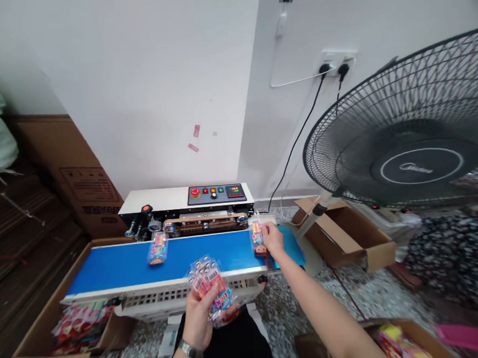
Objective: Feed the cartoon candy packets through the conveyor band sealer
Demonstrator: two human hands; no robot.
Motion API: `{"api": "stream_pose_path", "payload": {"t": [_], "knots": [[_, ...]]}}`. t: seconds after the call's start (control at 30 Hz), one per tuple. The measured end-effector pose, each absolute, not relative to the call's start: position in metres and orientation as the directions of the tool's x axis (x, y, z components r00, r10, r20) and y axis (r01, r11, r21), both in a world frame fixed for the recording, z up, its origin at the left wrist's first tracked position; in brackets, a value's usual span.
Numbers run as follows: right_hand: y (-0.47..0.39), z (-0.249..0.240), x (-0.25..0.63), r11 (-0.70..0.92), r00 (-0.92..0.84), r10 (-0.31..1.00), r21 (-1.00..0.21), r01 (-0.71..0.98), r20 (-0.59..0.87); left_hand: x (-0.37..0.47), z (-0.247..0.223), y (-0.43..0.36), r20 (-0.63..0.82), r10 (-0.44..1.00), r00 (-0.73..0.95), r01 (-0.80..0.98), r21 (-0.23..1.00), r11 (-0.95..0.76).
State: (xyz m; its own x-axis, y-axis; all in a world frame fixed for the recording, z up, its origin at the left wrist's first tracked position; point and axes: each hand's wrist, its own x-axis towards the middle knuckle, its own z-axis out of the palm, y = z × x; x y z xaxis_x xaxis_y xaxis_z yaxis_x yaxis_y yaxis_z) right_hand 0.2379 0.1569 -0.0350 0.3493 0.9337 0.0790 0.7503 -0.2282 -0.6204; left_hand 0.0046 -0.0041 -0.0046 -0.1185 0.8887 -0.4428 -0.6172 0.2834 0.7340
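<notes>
My left hand (200,317) is closed around a fanned stack of clear plastic packets (219,299) with printed pink and blue cards, held low in front of the blue conveyor belt (211,251). At the belt's right end, my right hand (273,239) pinches the edge of a single plastic packet (258,241), whose top end reaches toward the sealing machine. Another packet (158,248) lies on the left part of the belt, by the rollers. Behind the belt stands the band sealer (162,200), its control panel (216,193) showing lit digits.
A carton (122,326) under the belt's left end holds several packets. An open carton (351,236) stands behind a large fan (411,160) at right. Another carton of packets (401,343) is at lower right, near a person in patterned clothing (448,262).
</notes>
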Motion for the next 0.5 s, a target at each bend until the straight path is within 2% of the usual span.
{"api": "stream_pose_path", "payload": {"t": [0.13, 0.23, 0.33, 0.4, 0.43, 0.5], "knots": [[0.162, -0.029, 0.215, -0.183, 0.271, 0.961, -0.606, 0.774, 0.055, 0.006, -0.002, -0.002, -0.431, 0.892, -0.138, -0.610, 0.746, 0.266], [0.146, -0.017, 0.195, -0.039, 0.143, 0.984, -0.660, 0.750, 0.105, 0.007, 0.001, 0.001, -0.418, 0.894, -0.161, -0.605, 0.757, 0.245], [0.112, -0.001, 0.173, 0.189, -0.199, 0.975, -0.832, 0.522, 0.096, 0.009, 0.007, 0.004, -0.420, 0.893, -0.159, -0.602, 0.758, 0.249], [0.087, 0.007, 0.161, 0.223, -0.396, 0.916, -0.898, 0.379, 0.060, 0.011, 0.012, 0.006, -0.401, 0.902, -0.160, -0.604, 0.762, 0.232], [0.077, 0.009, 0.156, 0.216, -0.437, 0.898, -0.911, 0.351, 0.045, 0.011, 0.014, 0.007, -0.389, 0.908, -0.158, -0.610, 0.761, 0.220], [0.064, 0.010, 0.151, 0.186, -0.410, 0.911, -0.924, 0.333, 0.036, 0.013, 0.019, 0.007, -0.374, 0.917, -0.137, -0.633, 0.745, 0.209]]}}
